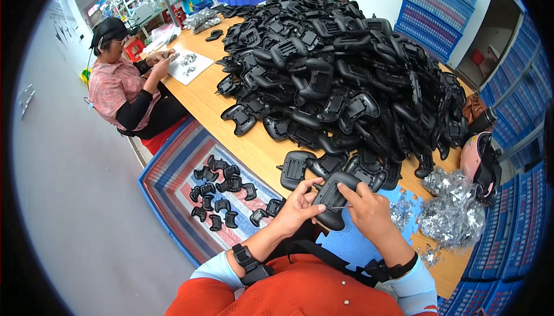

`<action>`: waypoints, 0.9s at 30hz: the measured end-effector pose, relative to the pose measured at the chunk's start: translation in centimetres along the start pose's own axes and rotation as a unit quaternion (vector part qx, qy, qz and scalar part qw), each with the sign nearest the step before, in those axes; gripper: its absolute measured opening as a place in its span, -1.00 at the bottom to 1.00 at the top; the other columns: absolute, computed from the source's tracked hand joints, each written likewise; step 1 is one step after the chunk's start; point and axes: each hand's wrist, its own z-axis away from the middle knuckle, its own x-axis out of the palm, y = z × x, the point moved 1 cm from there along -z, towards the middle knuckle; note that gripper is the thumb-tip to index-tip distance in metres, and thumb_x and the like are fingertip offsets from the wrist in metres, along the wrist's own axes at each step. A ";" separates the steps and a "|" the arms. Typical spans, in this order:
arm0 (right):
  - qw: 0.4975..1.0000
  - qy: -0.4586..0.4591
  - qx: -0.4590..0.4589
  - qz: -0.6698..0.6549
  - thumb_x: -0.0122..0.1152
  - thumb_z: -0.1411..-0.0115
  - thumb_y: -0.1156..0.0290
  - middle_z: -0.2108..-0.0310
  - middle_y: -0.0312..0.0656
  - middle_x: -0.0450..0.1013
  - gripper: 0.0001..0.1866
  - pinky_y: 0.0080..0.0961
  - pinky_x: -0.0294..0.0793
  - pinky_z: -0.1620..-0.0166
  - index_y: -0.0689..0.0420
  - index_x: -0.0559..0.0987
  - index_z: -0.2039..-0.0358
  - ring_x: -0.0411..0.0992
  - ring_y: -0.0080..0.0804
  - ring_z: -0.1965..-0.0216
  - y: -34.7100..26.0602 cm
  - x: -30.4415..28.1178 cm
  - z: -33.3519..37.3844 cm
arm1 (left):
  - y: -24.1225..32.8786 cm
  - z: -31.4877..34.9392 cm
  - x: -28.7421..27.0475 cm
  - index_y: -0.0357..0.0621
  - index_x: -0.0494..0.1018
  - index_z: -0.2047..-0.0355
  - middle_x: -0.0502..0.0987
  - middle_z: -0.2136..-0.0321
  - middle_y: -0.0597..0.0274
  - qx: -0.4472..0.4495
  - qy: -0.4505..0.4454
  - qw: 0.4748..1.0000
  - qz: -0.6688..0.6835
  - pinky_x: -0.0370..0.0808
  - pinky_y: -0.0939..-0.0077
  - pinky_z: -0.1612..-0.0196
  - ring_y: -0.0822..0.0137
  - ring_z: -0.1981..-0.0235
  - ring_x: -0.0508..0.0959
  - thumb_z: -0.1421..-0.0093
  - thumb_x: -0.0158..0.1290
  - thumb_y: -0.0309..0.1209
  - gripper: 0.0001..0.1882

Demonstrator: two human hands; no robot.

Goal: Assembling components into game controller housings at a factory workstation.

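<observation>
In front of my chest, my left hand [301,205] grips a black game controller shell [330,200] by its left side, thumb near the lower grip. My right hand [369,209] closes on the shell's right side, its index finger pressing on the back. A thin, pale, metallic piece shows between my left thumb and right fingers; its kind I cannot make out. Just beyond my hands lie more black shells [295,169]. Small silvery metal parts [404,211] are scattered on a blue foam mat [346,244] under my right hand.
A tall heap of controller shells [323,79] covers much of the wooden table [199,94]. Plastic bags of metal parts [450,218] and a pink helmet [478,157] are at right. A lined bin [173,200] holding several shells stands left. A co-worker [124,82] sits beyond it.
</observation>
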 end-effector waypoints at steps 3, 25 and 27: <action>1.000 -0.009 0.009 0.012 0.27 0.14 0.56 0.47 -0.22 0.30 -0.46 -0.38 0.45 0.55 -0.02 0.56 0.05 0.43 -0.25 0.61 0.1 -0.1 0.2 | 0.5 -0.2 0.5 -0.09 0.07 -0.23 0.51 0.22 0.24 -0.001 0.007 1.000 0.002 0.43 0.75 0.47 0.58 0.37 0.49 -0.16 0.12 -0.56 -0.33; 0.999 -0.027 0.011 0.022 0.26 0.12 0.55 0.44 -0.21 0.32 -0.46 -0.39 0.48 0.55 -0.02 0.54 0.02 0.47 -0.27 0.62 0.2 0.3 0.2 | 0.4 0.0 0.3 -0.09 0.05 -0.25 0.52 0.20 0.20 0.001 0.019 1.000 0.015 0.43 0.75 0.47 0.57 0.39 0.51 -0.17 0.12 -0.55 -0.31; 1.000 -0.024 0.011 0.013 0.25 0.12 0.56 0.45 -0.21 0.32 -0.46 -0.37 0.47 0.57 -0.02 0.55 0.03 0.46 -0.27 0.64 0.1 0.2 0.0 | 0.4 0.0 0.2 -0.09 0.05 -0.25 0.52 0.20 0.20 0.002 0.021 1.000 0.014 0.43 0.76 0.48 0.57 0.39 0.51 -0.17 0.12 -0.56 -0.31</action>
